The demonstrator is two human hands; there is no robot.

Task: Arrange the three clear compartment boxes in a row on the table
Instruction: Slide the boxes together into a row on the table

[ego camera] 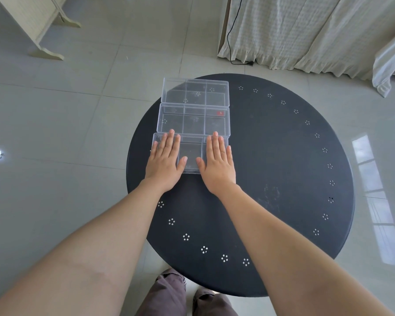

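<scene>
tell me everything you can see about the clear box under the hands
The nearest box is clear plastic, shallow and rectangular, split by thin walls into compartments that look empty. It lies flat near the left edge of the round dark table, closest of three in a line. The left hand and right hand rest flat on it.

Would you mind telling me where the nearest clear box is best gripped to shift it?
Probably by the nearest box's two short end walls, coming from above: both flat hands, left hand and right hand, cover its top, and the middle box appears to touch its far side.

Three clear compartment boxes (194, 120) lined up, seemingly touching.
</scene>
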